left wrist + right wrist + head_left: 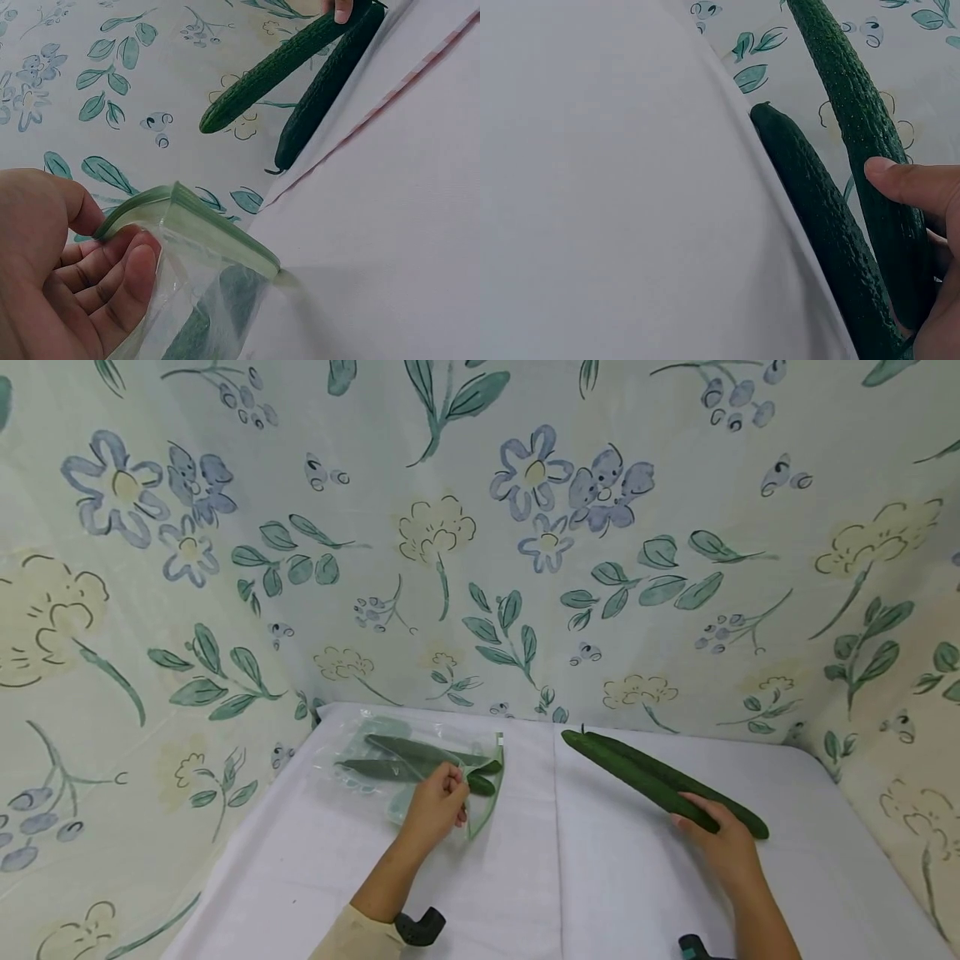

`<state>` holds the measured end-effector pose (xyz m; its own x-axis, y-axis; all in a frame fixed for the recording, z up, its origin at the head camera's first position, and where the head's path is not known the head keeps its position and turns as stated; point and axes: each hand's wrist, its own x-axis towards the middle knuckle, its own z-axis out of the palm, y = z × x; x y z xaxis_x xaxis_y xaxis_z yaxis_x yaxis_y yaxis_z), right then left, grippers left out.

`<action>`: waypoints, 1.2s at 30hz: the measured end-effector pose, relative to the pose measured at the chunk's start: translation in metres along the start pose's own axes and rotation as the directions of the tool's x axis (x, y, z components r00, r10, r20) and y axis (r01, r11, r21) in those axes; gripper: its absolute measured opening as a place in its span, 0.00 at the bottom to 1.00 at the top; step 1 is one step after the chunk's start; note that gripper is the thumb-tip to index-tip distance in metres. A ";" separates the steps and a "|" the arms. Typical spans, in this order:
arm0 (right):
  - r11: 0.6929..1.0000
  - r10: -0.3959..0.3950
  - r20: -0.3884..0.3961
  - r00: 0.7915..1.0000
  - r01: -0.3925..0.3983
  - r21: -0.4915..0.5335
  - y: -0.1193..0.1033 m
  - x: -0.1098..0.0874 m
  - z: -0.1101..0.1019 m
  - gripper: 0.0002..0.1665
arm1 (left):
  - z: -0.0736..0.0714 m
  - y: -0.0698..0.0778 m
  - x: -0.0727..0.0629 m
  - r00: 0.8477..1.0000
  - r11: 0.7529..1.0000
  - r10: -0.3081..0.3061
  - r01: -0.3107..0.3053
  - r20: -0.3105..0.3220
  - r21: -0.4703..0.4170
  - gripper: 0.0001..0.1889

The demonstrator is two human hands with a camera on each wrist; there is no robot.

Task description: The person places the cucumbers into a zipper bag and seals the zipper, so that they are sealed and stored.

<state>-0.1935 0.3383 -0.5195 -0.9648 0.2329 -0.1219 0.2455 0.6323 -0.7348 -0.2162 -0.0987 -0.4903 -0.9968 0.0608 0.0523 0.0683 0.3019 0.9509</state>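
My left hand pinches the green-edged mouth of a clear zip bag between thumb and fingers, holding the rim up and apart. Inside that bag, lying flat on the left of the table, are long green cucumbers, their ends close to the mouth. On the right, my right hand grips one cucumber near its near end, thumb on one side and fingers across the other. A second cucumber lies alongside on the white cloth, its near end partly hidden behind the hand in the right wrist view.
A white cloth with a crease down the middle covers the table. Floral fabric hangs behind and at both sides. Dark wrist-worn devices show at the bottom edge.
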 end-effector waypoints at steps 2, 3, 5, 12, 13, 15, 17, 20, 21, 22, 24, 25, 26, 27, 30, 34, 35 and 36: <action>1.000 -0.012 0.000 1.000 0.012 -0.007 -0.003 -0.001 0.000 0.49 | 0.000 0.000 0.000 1.000 1.000 0.003 -0.003 -0.001 0.002 0.06; 1.000 -0.018 0.000 1.000 0.018 -0.010 -0.005 -0.002 0.000 0.49 | 0.000 0.000 0.000 1.000 1.000 0.004 -0.004 -0.003 0.003 0.06; 1.000 -0.025 -0.002 1.000 0.025 -0.012 -0.008 -0.003 0.001 0.50 | -0.001 0.000 0.000 1.000 1.000 0.011 -0.011 -0.004 0.004 0.05; 0.996 -0.085 0.010 0.996 0.085 -0.026 -0.014 -0.008 0.002 0.48 | -0.001 0.000 -0.001 1.000 1.000 0.004 -0.004 -0.001 0.003 0.05; 0.995 -0.095 0.011 0.995 0.096 -0.028 -0.015 -0.008 0.003 0.47 | -0.001 -0.001 0.000 1.000 1.000 0.004 -0.004 0.000 0.003 0.05; 0.994 -0.106 0.013 0.994 0.107 -0.029 -0.017 -0.009 0.003 0.47 | -0.001 -0.001 0.000 1.000 1.000 0.002 -0.002 0.000 0.002 0.05; 0.993 -0.111 0.012 0.994 0.111 -0.027 -0.020 -0.010 0.005 0.47 | -0.001 -0.001 0.000 1.000 1.000 0.001 -0.001 -0.002 -0.001 0.05; 0.992 -0.124 0.005 0.992 0.124 -0.023 -0.024 -0.011 0.008 0.45 | -0.001 0.000 0.001 1.000 1.000 -0.001 0.001 -0.006 -0.005 0.05; 0.991 -0.134 0.002 0.991 0.134 -0.024 -0.025 -0.012 0.009 0.45 | -0.002 0.000 0.001 1.000 1.000 -0.001 0.001 -0.007 -0.007 0.05; 0.989 -0.144 0.004 0.990 0.144 -0.022 -0.027 -0.012 0.010 0.45 | -0.002 0.000 0.001 1.000 1.000 -0.001 0.001 -0.007 -0.008 0.05; 0.986 -0.163 0.003 0.987 0.163 -0.024 -0.030 -0.013 0.011 0.44 | -0.002 0.000 0.000 1.000 1.000 0.000 0.000 -0.008 -0.008 0.05; 0.985 -0.172 0.007 0.985 0.172 -0.026 -0.032 -0.014 0.012 0.44 | -0.002 0.000 0.000 1.000 1.000 0.000 0.000 -0.008 -0.008 0.05; 0.984 -0.179 0.010 0.984 0.179 -0.025 -0.033 -0.015 0.013 0.43 | -0.002 0.000 0.000 1.000 1.000 0.000 0.000 -0.008 -0.008 0.05; 0.982 -0.185 0.012 0.983 0.185 -0.023 -0.035 -0.016 0.014 0.43 | -0.002 0.000 0.000 1.000 1.000 0.001 -0.001 -0.008 -0.007 0.05; 0.979 -0.203 0.017 0.979 0.204 -0.015 -0.038 -0.018 0.016 0.41 | -0.002 0.001 0.000 1.000 1.000 0.005 -0.005 -0.007 -0.007 0.05; 0.971 -0.238 0.018 0.971 0.238 -0.016 -0.042 -0.019 0.023 0.39 | -0.002 0.001 0.000 1.000 1.000 0.007 -0.007 -0.005 -0.007 0.05; 0.968 -0.248 0.016 0.969 0.248 -0.018 -0.042 -0.019 0.025 0.38 | -0.001 0.001 0.000 1.000 1.000 0.005 -0.005 -0.004 -0.008 0.05; 0.966 -0.258 0.016 0.966 0.258 -0.024 -0.042 -0.019 0.027 0.38 | -0.001 0.001 0.000 1.000 1.000 0.004 -0.004 -0.004 -0.010 0.05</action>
<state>-0.1881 0.2869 -0.5043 -0.9969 0.0500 0.0611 -0.0099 0.6885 -0.7251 -0.2162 -0.0998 -0.4892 -0.9967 0.0585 0.0568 0.0715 0.2926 0.9536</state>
